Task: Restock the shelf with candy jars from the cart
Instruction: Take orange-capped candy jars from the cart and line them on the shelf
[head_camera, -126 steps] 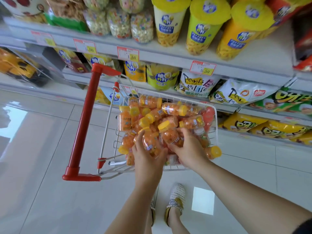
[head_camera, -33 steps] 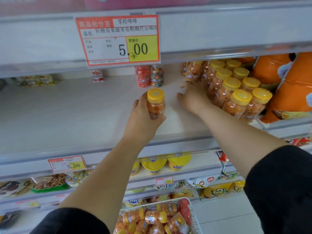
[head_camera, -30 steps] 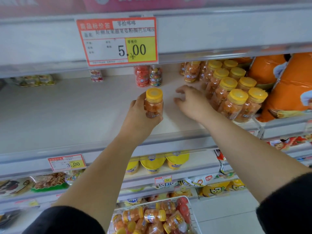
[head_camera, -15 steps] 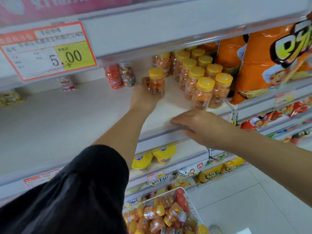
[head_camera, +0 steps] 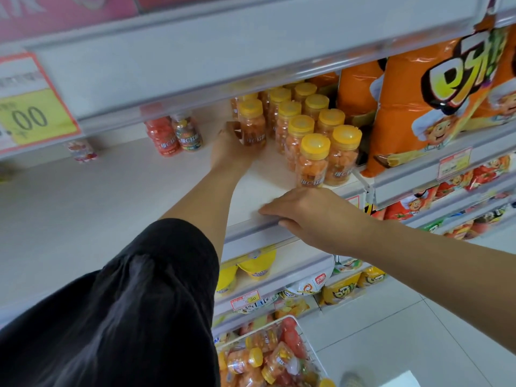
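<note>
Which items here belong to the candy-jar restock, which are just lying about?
In the job: left hand gripping yellow-lidded orange candy jar; stocked rows of matching jars; white shelf board; white wire cart of jars; right hand resting on shelf edge.
Lying about: tall orange snack bags; yellow tubs below; red-and-yellow price tag.

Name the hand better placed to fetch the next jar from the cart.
Right. The right hand rests empty on the shelf edge above the cart; the left hand is occupied, gripping a jar.
</note>
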A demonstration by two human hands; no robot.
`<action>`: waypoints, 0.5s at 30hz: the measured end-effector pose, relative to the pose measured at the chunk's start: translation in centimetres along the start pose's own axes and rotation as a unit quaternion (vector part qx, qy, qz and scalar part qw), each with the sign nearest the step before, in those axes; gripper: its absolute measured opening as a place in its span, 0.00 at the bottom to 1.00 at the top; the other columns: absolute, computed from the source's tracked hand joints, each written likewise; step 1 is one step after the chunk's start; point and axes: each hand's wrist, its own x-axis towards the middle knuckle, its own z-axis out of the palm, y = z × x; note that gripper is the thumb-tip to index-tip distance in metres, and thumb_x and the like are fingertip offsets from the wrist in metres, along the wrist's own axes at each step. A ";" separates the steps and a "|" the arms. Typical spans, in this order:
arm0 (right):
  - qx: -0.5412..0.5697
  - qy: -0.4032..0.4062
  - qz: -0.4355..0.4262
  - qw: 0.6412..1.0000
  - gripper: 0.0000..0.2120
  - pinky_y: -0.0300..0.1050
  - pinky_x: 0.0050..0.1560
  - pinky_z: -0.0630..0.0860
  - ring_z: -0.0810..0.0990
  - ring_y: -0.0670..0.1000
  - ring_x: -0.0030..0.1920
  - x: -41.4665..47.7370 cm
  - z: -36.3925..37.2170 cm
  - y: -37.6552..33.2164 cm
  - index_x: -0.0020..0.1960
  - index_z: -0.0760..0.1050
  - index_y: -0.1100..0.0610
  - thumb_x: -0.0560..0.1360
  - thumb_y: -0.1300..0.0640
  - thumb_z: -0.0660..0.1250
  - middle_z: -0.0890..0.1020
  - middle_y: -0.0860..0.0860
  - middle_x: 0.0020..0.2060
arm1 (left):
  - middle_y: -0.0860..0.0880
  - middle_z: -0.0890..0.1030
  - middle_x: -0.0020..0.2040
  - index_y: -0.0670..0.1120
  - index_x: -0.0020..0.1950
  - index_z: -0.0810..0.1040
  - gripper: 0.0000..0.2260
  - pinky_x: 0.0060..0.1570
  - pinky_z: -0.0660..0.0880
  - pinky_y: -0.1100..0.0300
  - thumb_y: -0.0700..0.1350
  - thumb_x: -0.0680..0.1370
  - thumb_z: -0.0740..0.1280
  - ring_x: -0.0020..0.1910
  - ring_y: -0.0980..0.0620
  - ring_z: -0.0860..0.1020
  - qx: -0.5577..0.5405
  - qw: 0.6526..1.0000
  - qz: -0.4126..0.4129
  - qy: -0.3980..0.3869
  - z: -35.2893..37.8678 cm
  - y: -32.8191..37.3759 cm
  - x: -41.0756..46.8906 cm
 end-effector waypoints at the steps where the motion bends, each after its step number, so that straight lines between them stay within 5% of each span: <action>1: 0.000 0.001 -0.003 1.000 0.19 0.57 0.52 0.78 0.80 0.57 0.58 0.0 0.0 0.0 0.68 0.76 0.52 0.78 0.61 0.66 0.82 0.53 0.60 | 0.52 0.79 0.60 0.48 0.67 0.73 0.27 0.38 0.70 0.65 0.55 0.71 0.76 0.50 0.54 0.77 0.004 1.000 -0.003 0.003 0.2 0.2 0.1; 5: 0.007 0.008 -0.016 1.000 0.19 0.58 0.53 0.78 0.80 0.58 0.58 0.0 -0.2 0.3 0.68 0.76 0.52 0.78 0.61 0.66 0.82 0.53 0.60 | 0.51 0.79 0.61 0.48 0.67 0.73 0.29 0.50 0.75 0.58 0.58 0.70 0.76 0.56 0.50 0.79 0.024 0.999 -0.009 0.019 0.9 0.5 0.6; 15: 0.001 0.016 -0.035 0.999 0.20 0.59 0.50 0.79 0.81 0.59 0.57 0.0 0.3 0.8 0.68 0.76 0.53 0.77 0.62 0.67 0.83 0.55 0.58 | 0.52 0.79 0.61 0.51 0.68 0.72 0.30 0.49 0.76 0.55 0.60 0.70 0.75 0.54 0.50 0.79 0.024 0.999 -0.022 0.021 1.4 0.4 1.0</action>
